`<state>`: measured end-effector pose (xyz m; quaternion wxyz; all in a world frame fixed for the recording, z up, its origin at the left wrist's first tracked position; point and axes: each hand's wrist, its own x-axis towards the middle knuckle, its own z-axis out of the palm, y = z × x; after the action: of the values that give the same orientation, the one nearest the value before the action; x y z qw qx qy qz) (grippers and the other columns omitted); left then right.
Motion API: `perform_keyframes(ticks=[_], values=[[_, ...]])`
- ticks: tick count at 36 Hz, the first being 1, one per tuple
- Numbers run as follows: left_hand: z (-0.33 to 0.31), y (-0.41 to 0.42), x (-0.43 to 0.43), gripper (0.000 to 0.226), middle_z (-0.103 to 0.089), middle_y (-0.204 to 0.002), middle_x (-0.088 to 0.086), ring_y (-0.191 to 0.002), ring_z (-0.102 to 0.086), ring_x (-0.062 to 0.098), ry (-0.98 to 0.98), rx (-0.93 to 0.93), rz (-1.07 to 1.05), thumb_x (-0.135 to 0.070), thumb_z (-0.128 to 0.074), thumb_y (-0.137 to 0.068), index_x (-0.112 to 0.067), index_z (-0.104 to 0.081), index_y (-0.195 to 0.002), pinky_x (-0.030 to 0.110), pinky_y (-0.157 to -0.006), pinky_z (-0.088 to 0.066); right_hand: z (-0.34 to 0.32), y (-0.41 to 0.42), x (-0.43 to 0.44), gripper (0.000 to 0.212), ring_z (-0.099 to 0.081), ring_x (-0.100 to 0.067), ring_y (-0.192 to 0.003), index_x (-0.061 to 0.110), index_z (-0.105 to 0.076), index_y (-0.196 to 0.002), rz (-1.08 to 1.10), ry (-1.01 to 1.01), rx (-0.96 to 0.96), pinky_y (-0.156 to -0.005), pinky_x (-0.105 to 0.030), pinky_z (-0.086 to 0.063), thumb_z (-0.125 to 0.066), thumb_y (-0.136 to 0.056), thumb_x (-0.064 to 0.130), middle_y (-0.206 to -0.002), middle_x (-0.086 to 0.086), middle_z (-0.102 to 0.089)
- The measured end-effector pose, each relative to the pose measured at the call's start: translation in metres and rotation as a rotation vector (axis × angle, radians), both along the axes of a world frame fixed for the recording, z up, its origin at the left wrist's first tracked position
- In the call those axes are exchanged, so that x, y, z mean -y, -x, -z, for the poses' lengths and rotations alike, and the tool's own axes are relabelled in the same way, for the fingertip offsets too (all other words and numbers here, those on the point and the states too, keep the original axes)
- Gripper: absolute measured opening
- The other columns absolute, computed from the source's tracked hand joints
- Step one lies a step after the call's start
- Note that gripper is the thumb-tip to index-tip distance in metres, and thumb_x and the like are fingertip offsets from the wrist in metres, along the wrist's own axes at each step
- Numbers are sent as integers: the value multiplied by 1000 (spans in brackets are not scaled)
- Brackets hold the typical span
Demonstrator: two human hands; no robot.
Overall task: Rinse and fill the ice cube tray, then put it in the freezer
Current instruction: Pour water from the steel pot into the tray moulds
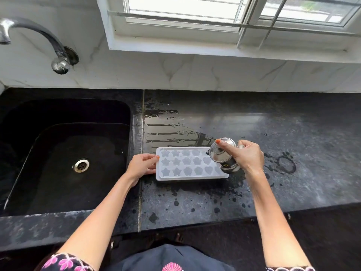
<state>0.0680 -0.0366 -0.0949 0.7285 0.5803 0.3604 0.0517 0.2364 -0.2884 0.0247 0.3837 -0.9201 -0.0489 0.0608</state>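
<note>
A pale translucent ice cube tray (186,165) with star and heart moulds lies flat on the black stone counter (273,182), just right of the sink. My left hand (141,166) holds the tray's left end, thumb on its rim. My right hand (244,156) grips a small steel jug (222,155) with a lid, tilted leftward over the tray's right end, forefinger pressed on the lid.
The black sink (64,153) with a steel drain lies to the left, under a curved steel tap (37,36) on the tiled wall. Water puddles and drops spread over the counter behind and around the tray. A window sits above the wall.
</note>
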Motion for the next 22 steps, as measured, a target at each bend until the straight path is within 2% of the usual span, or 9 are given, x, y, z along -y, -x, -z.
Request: perform_keyframes(ticks=[7, 17, 22], values=[[1, 0, -1, 11, -80, -91, 5, -77, -76, 16, -4, -3, 16, -17, -69, -94, -9, -75, -98, 23, -62, -59, -1, 4, 1, 78, -34, -16, -54, 19, -25, -54, 3, -3, -8, -53, -34, -26, -78, -53, 77, -52, 3, -39], [-2, 0, 1, 13, -79, -91, 7, -79, -76, 19, -9, -6, 11, -17, -69, -94, -7, -74, -99, 24, -63, -60, -2, 6, 0, 76, -38, -17, -55, 19, -28, -55, -7, 25, -13, -54, -35, -29, -76, -54, 78, -51, 3, -41], [-4, 1, 2, 11, -80, -89, 6, -74, -76, 14, -18, -4, 10, -16, -68, -94, -8, -74, -97, 22, -61, -59, -2, 6, 0, 76, -39, -16, -56, 20, -29, -56, -4, 2, -23, -54, -34, -29, -76, -53, 80, -53, 2, -44]])
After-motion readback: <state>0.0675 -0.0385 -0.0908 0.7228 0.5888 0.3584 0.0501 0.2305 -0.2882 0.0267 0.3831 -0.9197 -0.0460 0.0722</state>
